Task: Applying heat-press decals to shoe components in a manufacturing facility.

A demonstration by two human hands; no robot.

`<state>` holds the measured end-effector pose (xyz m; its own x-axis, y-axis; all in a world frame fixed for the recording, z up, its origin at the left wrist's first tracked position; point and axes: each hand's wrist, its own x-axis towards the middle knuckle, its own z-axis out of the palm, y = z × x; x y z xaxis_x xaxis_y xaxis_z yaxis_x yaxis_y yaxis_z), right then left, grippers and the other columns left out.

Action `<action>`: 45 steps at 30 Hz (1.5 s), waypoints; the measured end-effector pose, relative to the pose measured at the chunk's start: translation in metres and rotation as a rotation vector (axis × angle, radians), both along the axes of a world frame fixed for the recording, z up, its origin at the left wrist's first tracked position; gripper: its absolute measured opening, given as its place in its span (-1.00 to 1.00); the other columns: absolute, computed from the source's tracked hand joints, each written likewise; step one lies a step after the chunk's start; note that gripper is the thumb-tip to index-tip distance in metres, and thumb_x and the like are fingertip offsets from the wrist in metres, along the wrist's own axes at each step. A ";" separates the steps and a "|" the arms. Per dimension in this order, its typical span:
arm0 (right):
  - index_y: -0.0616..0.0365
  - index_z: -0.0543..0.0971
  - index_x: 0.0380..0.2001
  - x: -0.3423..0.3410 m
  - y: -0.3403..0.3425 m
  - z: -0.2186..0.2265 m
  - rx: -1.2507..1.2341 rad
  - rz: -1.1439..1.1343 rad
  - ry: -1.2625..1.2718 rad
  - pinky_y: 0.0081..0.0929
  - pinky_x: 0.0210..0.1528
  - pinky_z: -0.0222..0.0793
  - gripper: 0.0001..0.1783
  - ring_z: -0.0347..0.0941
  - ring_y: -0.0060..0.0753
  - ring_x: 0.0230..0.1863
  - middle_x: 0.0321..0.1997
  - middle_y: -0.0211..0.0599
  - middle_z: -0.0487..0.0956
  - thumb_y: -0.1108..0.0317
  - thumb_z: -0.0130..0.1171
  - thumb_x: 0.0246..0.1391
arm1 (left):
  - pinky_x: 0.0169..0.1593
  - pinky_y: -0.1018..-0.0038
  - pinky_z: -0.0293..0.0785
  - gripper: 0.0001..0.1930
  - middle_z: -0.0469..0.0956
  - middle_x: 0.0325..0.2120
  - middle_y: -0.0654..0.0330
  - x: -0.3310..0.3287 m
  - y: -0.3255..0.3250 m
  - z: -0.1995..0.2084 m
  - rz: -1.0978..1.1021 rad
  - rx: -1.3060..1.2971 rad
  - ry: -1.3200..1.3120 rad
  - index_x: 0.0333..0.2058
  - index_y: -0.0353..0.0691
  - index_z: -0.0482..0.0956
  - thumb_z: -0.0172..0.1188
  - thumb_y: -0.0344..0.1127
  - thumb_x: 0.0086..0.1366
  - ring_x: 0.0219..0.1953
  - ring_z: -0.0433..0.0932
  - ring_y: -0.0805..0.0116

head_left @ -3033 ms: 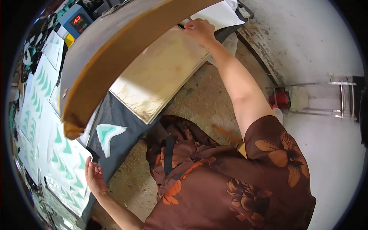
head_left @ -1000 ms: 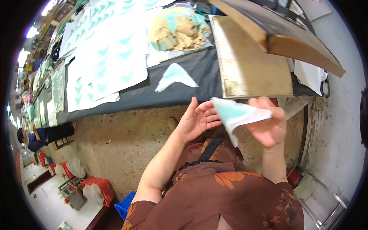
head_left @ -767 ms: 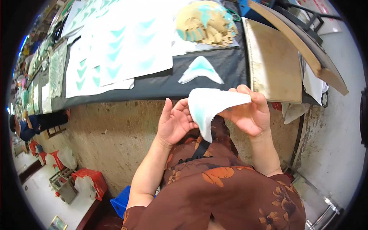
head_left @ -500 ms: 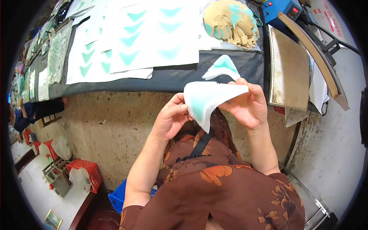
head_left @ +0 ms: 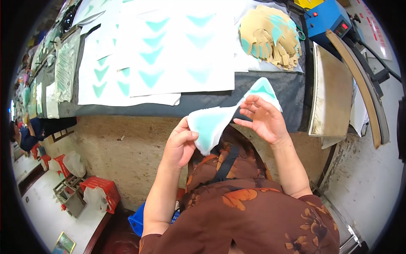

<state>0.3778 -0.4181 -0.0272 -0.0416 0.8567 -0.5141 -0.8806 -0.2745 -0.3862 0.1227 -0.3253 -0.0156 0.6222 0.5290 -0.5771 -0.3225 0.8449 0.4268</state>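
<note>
My left hand [head_left: 179, 146] pinches the left edge of a thin, curved white piece [head_left: 207, 127] with a pale teal patch, cloth or paper by its look. The piece hangs in front of the table edge, its narrow end pointing up to the right. My right hand [head_left: 270, 122] is open, fingers spread and holding nothing, just right of that narrow end. Behind its fingertips a small pile of similar white pieces [head_left: 263, 88], marked with a teal chevron, lies at the table's front edge and is partly hidden by the hand.
White sheets with teal chevrons [head_left: 182, 63] cover much of the dark table [head_left: 203, 101]. Fanned tan pieces [head_left: 270, 36] lie at the back right. Beyond stand a blue machine [head_left: 325, 23] and a worn board [head_left: 332, 89]. A red crate [head_left: 112, 192] is at lower left; another person [head_left: 29, 133] is far left.
My right hand has let go of the piece's narrow end and opened, moving near the pile. My left hand keeps the piece, now lower and farther left. The view has shifted slightly.
</note>
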 end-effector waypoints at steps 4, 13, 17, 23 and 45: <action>0.18 0.41 0.08 0.000 0.027 -0.001 -0.088 0.250 -0.397 -0.41 0.21 0.20 -0.51 0.34 -0.41 0.13 0.06 -0.25 0.46 0.25 0.09 0.08 | 0.03 0.46 0.42 -0.65 0.52 -0.21 0.20 -0.001 0.017 0.000 -0.066 -0.001 0.066 -0.14 -0.29 0.45 0.05 -0.58 0.03 -0.13 0.49 0.39; 0.25 0.45 0.00 -0.012 0.076 -0.017 0.107 0.570 -0.555 -0.54 0.13 0.25 -0.58 0.35 -0.53 0.00 -0.08 -0.35 0.47 0.46 0.10 0.00 | 0.02 0.47 0.42 -0.61 0.53 -0.19 0.17 -0.009 0.057 -0.010 -0.159 -0.046 0.135 -0.11 -0.30 0.44 0.05 -0.58 0.00 -0.14 0.50 0.38; 0.24 0.50 -0.07 -0.018 0.098 -0.036 -0.042 0.398 -0.730 -0.63 0.02 0.31 -0.66 0.39 -0.63 -0.11 -0.17 -0.44 0.50 0.51 0.06 0.03 | 0.18 0.32 0.36 -0.43 0.47 -0.02 -0.01 -0.030 0.086 -0.014 0.019 -0.064 0.094 0.07 -0.40 0.35 0.00 -0.58 -0.03 0.03 0.47 0.17; 0.22 0.50 -0.08 -0.033 0.151 -0.044 -0.017 0.255 -0.888 -0.63 0.03 0.28 -0.67 0.37 -0.62 -0.09 -0.16 -0.44 0.49 0.56 0.01 0.04 | 0.21 0.26 0.32 -0.40 0.43 0.03 -0.04 -0.059 0.138 -0.026 0.039 -0.078 0.015 0.11 -0.44 0.29 -0.05 -0.56 -0.01 0.09 0.42 0.13; 0.26 0.13 0.28 -0.150 0.246 -0.034 0.104 0.429 -0.109 -0.50 0.19 0.18 -0.19 0.30 -0.42 0.14 0.13 -0.23 0.38 0.55 0.00 -0.17 | 0.21 0.20 0.29 -0.34 0.34 0.09 0.02 -0.099 0.226 -0.044 0.063 -0.097 0.003 0.18 -0.33 0.20 0.06 -0.47 0.02 0.14 0.36 0.11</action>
